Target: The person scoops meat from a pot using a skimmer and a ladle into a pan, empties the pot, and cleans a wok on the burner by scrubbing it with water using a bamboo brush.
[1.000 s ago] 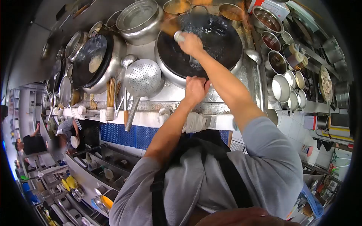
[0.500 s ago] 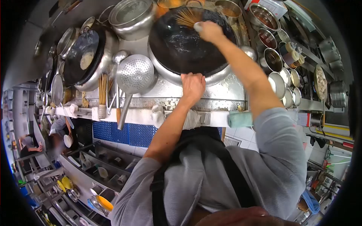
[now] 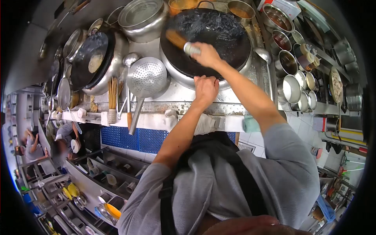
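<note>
A large black wok (image 3: 229, 47) sits on the burner in front of me, wet and shiny on its far inner side. My right hand (image 3: 207, 56) is closed round the pale wrapped handle of a bamboo wok brush (image 3: 176, 39). The brush's bristles, blurred by motion, are over the left part of the wok. At the near edge of the wok, my left hand (image 3: 206, 91) is closed on its rim; the exact grip is hidden under the fingers.
Left of the wok lie a perforated strainer (image 3: 147, 77), a ladle (image 3: 130, 59) and another bamboo brush (image 3: 112, 96). A second wok (image 3: 84, 62) stands further left. Sauce pots (image 3: 286, 62) line the right side. Another ladle (image 3: 263, 55) rests beside the wok. People (image 3: 66, 135) are at lower left.
My right hand has swept the brush from the wok's far side toward the left and nearer to me. My left hand stays at the near rim.
</note>
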### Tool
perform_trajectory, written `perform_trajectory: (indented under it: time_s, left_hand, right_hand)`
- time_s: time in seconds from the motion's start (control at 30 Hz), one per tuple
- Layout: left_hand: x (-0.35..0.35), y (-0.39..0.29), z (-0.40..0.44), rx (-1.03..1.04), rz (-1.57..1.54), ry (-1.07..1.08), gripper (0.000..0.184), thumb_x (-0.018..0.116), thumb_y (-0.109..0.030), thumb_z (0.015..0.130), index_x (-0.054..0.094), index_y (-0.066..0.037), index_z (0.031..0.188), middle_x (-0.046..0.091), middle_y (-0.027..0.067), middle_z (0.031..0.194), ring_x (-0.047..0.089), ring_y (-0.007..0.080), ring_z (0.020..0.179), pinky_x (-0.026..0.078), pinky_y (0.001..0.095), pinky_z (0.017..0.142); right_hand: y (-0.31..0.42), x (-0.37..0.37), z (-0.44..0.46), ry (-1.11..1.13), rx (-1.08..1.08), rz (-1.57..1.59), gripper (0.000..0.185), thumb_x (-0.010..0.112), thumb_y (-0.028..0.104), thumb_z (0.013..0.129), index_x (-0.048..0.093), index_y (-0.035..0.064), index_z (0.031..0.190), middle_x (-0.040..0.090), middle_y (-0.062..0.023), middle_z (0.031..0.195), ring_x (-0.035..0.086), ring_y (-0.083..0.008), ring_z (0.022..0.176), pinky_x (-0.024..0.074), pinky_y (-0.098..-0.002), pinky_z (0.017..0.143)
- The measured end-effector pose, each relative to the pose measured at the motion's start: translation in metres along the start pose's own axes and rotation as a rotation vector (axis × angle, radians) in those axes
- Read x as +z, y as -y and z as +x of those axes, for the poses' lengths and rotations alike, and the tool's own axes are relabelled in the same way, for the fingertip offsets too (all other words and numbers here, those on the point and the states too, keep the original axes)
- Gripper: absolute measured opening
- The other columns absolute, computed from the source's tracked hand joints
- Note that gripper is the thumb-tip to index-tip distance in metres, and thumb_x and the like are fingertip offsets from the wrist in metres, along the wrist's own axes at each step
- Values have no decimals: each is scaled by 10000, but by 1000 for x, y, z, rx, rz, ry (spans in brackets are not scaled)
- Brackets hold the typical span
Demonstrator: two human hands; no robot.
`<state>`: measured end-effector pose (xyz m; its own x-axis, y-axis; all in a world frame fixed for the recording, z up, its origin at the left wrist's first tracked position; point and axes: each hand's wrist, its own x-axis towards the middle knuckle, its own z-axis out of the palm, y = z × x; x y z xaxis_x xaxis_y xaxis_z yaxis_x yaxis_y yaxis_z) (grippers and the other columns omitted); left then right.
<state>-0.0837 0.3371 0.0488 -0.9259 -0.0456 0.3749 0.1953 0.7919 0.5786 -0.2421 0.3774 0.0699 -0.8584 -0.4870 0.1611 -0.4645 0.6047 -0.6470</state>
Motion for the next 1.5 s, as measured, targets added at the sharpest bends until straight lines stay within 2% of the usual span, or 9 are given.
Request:
perform_trajectory:
  time_s: [0.27,0.43,0.73,0.87,1.03,1.2,1.3,1.33,1.5]
  left_hand:
    - [-10,25,4,36,-16,80,157,697,-204,877,746,-87,785,631,79,618,607,299,671,405,440,771]
    - [-12,31,1,49,-41,64,162,700,-217,879,755,-88,798,626,71,607,612,275,694,409,425,795]
    - [-11,34,-1,20,-44,97,151,714,-226,862,766,-94,810,649,60,621,614,261,697,416,418,813]
    - [-23,42,1,63,-71,99,157,732,-240,843,766,-100,782,647,79,622,620,277,690,424,428,819]
    - [-75,69,12,81,208,139,202,756,-314,834,762,-118,784,688,18,803,605,233,952,395,470,895]
    - [-111,112,25,49,670,-37,177,727,-314,845,778,-148,879,696,15,941,558,244,1103,359,514,932]
    - [-110,115,27,130,773,122,214,668,-321,900,769,-132,889,691,19,981,554,248,1087,373,529,913]
    - [-106,111,23,144,806,198,239,642,-326,925,767,-125,886,690,17,1000,552,247,1080,380,535,904]
    - [-11,29,-6,182,207,190,237,641,-271,946,677,-86,802,704,88,813,625,296,861,409,454,823]
  right_hand:
    - [-20,7,42,-111,-63,-48,384,728,324,824,712,139,1160,740,-181,1039,705,-405,951,563,-477,859]
    - [-2,-148,-46,642,124,126,552,818,251,738,713,169,1273,740,-137,1153,719,-258,1042,540,-379,948]
    - [-36,-44,27,25,-90,-244,414,771,294,793,738,165,1185,730,-189,1088,675,-388,1074,529,-458,934]
    - [2,-93,-36,462,18,217,477,764,199,821,691,153,1291,730,-100,893,620,-163,525,523,-316,517]
    - [-25,-112,-2,639,36,243,465,751,173,823,700,162,1286,720,-58,870,546,-94,437,417,-244,367]
    - [-16,-30,22,140,-109,140,468,766,210,829,680,150,1285,748,-165,1048,719,-300,923,551,-398,887]
    - [-3,-120,-29,550,155,106,465,781,250,824,703,176,1277,744,-150,1085,717,-280,952,551,-399,865]
    - [-58,-123,-27,338,-293,-121,456,767,301,824,715,200,1265,741,-157,1084,716,-326,961,549,-441,876]
    - [-45,-87,32,3,107,-399,331,684,291,864,733,167,1168,726,-155,1106,685,-361,1072,532,-459,958]
